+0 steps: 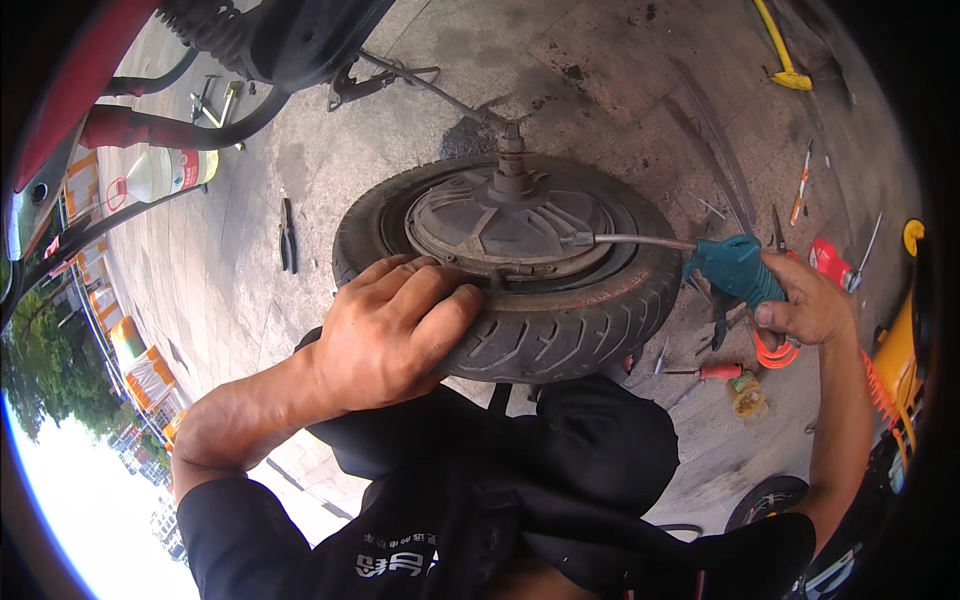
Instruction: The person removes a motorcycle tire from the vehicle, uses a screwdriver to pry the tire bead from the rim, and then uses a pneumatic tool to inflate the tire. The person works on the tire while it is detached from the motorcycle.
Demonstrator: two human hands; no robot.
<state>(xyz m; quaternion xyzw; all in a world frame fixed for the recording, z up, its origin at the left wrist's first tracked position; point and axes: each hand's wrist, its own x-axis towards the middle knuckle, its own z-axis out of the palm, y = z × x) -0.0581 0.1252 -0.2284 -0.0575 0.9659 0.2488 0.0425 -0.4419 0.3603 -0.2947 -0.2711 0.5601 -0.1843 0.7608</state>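
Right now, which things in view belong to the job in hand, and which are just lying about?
In the job:
- wheel, under the left hand
- teal-handled tool, in the right hand, its metal rod over the wheel

Lying about, apparently unused:
- black pliers
- red-handled screwdriver
- yellow tool

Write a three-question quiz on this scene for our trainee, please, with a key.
1. Which hand holds the teal tool?
2. True or false: the left hand touches the tire.
3. Which of these lies on the ground to the left of the wheel? A) pliers; B) red screwdriver; C) orange hose.

Key: 1. The right hand. 2. True. 3. A.
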